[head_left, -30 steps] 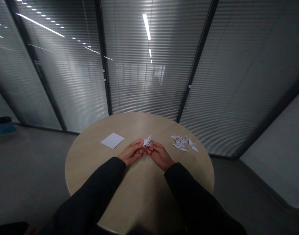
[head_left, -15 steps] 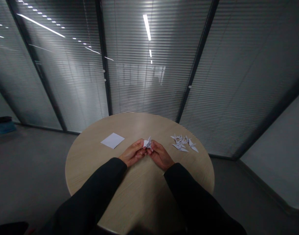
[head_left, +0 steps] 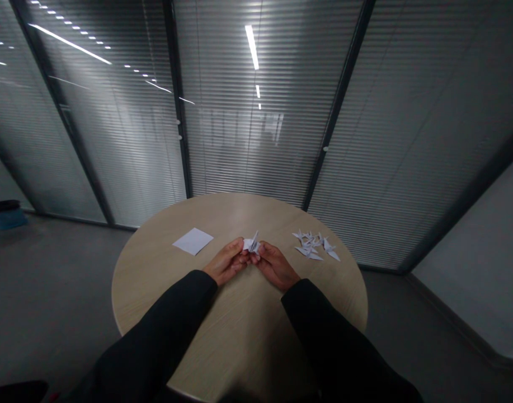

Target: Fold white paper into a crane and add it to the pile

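Looking down at a round light-wood table [head_left: 155, 263], we've got a small white paper origami crane [head_left: 251, 244] pinched between the left hand [head_left: 227, 261] and the right hand [head_left: 275, 266], both curled nearly closed on it at the fingertips. It's dim, so we can't quite tell if it touches the tabletop. A square white paper sheet [head_left: 193, 241] lies off to the left, and a loose pile of white paper cranes [head_left: 313, 245] sits to the right.
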Demonstrator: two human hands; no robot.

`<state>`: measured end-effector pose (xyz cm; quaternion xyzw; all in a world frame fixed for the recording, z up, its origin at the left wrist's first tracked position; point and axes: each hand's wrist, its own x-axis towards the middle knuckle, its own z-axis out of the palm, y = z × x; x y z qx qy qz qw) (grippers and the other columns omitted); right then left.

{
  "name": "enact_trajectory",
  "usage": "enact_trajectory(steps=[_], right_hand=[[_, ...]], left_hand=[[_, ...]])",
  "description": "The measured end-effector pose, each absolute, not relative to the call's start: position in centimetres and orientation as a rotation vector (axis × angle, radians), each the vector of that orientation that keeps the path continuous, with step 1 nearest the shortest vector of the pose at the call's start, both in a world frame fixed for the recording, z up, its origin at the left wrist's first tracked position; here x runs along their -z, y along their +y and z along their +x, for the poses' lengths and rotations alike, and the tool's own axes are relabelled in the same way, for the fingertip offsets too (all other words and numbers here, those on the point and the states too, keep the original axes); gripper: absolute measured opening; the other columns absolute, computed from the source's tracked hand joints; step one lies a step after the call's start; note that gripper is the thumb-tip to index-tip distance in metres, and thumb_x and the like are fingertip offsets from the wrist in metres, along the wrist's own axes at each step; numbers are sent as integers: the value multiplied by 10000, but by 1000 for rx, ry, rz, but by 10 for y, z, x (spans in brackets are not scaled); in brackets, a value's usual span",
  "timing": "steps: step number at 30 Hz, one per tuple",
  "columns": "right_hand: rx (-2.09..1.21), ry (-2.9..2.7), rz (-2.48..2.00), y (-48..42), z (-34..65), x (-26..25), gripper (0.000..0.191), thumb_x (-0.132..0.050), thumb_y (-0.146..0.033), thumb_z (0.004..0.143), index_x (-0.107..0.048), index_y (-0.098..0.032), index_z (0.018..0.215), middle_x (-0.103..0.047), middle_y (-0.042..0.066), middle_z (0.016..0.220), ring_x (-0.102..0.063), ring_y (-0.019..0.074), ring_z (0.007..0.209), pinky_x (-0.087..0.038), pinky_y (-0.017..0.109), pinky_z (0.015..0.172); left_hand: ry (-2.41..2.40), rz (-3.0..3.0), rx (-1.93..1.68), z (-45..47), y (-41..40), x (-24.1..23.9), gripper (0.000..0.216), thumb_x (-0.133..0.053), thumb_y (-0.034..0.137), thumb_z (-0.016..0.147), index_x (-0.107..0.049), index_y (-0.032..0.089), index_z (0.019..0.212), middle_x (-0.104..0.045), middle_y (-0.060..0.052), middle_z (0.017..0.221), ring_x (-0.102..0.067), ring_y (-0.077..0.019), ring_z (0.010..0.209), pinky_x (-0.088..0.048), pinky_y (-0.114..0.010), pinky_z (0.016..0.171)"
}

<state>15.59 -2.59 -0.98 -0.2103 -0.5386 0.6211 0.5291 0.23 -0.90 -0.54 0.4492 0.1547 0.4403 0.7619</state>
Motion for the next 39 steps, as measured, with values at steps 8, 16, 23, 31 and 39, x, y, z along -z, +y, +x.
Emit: enact_trajectory(steps=[8, 16, 23, 31, 39], right_hand=[[-1429, -1193, -553, -23, 161, 10, 431, -795, -531, 579, -519, -204, 526, -487, -14, 564, -484, 156, 620, -431, 342, 734], [-1450, -1195, -460, -25, 165, 8, 299, -759, -451, 675, -601, -204, 621, -517, 1, 644, -511, 164, 685, -434, 366, 803], [-1418, -1158, -457, -23, 165, 10, 308, -785, -456, 630, -599, -213, 586, -530, -5, 605, -524, 169, 676, -443, 395, 830], [-1373, -1148, -477, -23, 165, 11, 384, -798, -531, 573, -575, -223, 521, -538, -16, 547, -531, 171, 631, -453, 416, 844], [-1274, -1120, -593, -16, 166, 13, 260, -791, -440, 629, -691, -200, 633, -635, 3, 644, -579, 149, 675, -474, 317, 779]], left_hand=[[355, 906, -1032, -1, -9, -1, 470, -824, 426, 585, -445, 158, 659, -397, 63, 545, -341, -37, 461, -188, -116, 348], [304, 864, -1025, -8, -9, -7, 376, -840, 295, 580, -510, 129, 649, -446, 34, 615, -396, -36, 516, -232, -108, 357], [359, 843, -1079, -6, -10, -8, 354, -784, 303, 673, -477, 140, 603, -427, 43, 552, -402, -41, 487, -272, -124, 371], [298, 918, -1099, -5, -10, -3, 443, -826, 426, 580, -483, 145, 574, -438, 48, 516, -375, -42, 465, -294, -131, 374], [482, 884, -1138, -10, 0, -3, 311, -721, 364, 746, -619, 150, 948, -605, -37, 795, -602, -110, 666, -481, -166, 502]])
